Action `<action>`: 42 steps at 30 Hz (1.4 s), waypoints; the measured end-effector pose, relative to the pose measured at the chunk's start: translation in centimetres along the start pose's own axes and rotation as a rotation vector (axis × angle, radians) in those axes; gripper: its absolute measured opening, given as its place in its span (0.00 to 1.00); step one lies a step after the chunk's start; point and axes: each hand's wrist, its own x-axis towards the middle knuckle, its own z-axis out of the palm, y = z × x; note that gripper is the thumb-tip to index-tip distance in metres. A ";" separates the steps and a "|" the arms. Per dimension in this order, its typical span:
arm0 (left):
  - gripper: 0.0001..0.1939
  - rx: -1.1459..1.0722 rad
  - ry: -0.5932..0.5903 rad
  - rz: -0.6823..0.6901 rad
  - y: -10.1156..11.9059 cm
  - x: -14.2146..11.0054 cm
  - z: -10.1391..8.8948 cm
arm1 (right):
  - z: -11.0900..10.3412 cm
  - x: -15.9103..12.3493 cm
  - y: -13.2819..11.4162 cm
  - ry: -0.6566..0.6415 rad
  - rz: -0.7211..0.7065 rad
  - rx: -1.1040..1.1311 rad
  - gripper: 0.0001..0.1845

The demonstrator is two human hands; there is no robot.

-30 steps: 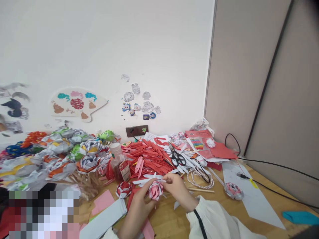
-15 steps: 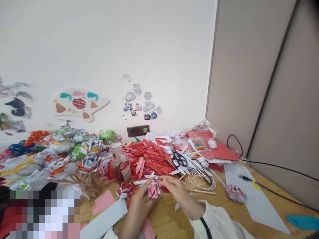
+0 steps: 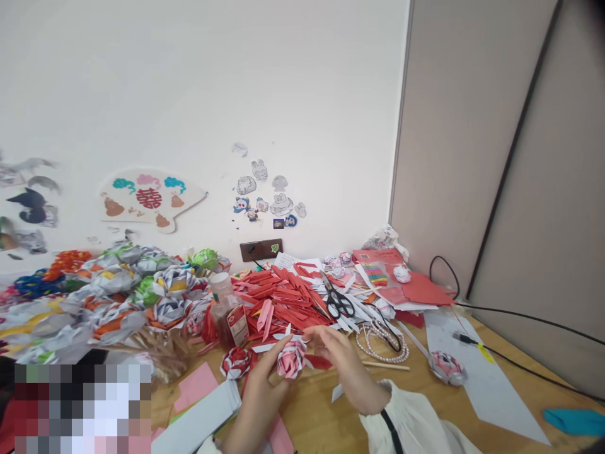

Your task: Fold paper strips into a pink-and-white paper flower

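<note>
A pink and white folded paper flower [image 3: 291, 359] sits in my left hand [image 3: 265, 384], with the thumb and fingers closed around its left and lower side. My right hand [image 3: 345, 366] is open just to the right of the flower, fingers stretched toward its upper edge; whether a fingertip touches a petal I cannot tell. A red and white paper flower [image 3: 236, 362] lies on the table left of my left hand. Behind both hands spreads a heap of red folded paper strips [image 3: 288, 296]. A loose red piece [image 3: 319, 362] shows between the flower and my right hand.
Black scissors [image 3: 339, 302] and a pearl string [image 3: 366, 347] lie behind my right hand. A jar [image 3: 221, 315] stands behind the red flower. Many paper flowers [image 3: 174, 280] fill the left. Another flower [image 3: 447, 366] rests at right, near a cable [image 3: 515, 369]. White paper [image 3: 198, 419] lies front left.
My right hand has moved slightly right, away from the flower, and its fingers have spread. The flower now shows more of its right side, still in my left hand.
</note>
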 end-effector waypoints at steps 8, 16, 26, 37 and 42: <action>0.28 0.019 0.011 0.057 -1.4 0.3 0.0 | 0.4 -0.2 0.9 -0.094 -0.346 -0.579 0.12; 0.31 -0.014 0.007 0.027 -1.8 0.2 0.2 | 0.7 -0.9 0.8 -0.100 -0.511 -0.834 0.25; 0.35 -0.137 -0.117 -0.044 -0.3 -0.1 0.1 | -0.3 1.0 1.7 0.003 -0.116 -0.276 0.11; 0.35 -0.066 -0.289 0.011 -1.2 -1.0 0.8 | -0.7 1.3 1.8 -0.090 0.057 0.002 0.15; 0.40 0.001 -0.298 0.057 -1.1 -1.1 0.8 | -0.7 1.3 2.0 -0.069 0.070 -0.066 0.12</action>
